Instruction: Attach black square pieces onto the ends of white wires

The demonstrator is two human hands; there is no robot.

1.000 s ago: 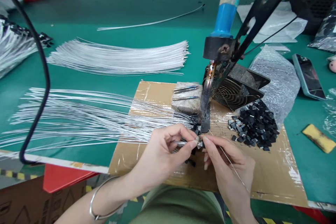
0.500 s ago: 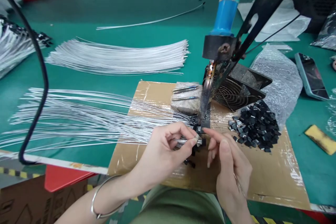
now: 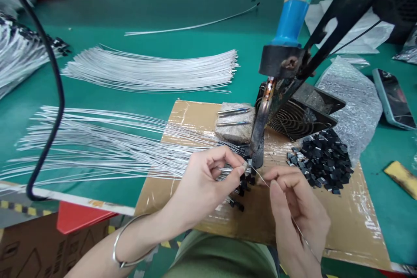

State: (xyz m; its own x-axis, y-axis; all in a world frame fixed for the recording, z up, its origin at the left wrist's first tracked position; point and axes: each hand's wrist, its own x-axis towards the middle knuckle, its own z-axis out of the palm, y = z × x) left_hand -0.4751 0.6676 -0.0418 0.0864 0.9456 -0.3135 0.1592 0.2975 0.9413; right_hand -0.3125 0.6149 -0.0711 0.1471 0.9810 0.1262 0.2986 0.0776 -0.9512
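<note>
Two hands were seen at work under the soldering iron tip (image 3: 257, 156), over the taped cardboard sheet (image 3: 342, 221). The left hand (image 3: 208, 182) was pinched shut, thumb against forefinger, on a small black connector (image 3: 248, 168) at the end of a white wire (image 3: 224, 168); the connector was held just beside the iron tip, touching or nearly so, which could not be told apart. The right hand (image 3: 298, 208) was closed on a thin solder wire (image 3: 260, 177), whose free end was pointed up at the connector.

Change noted against half a second earlier: the right hand's fingers had then been spread loosely with no strand visible at the joint; now the strand was gripped again and its end brought back to the connector. The left hand's pinch was unchanged, only raised slightly toward the tip. Judgement: the joint was being fed with solder anew, so this connector was not yet finished.

Surroundings recorded: a fan of loose white wires (image 3: 97, 147) to the left on the green mat (image 3: 163, 0), a second wire bundle (image 3: 150, 71) behind it, a heap of black connectors (image 3: 322, 160) to the right, a small fan grille (image 3: 293, 119) behind the iron, and a phone (image 3: 394, 97) at the far right.
</note>
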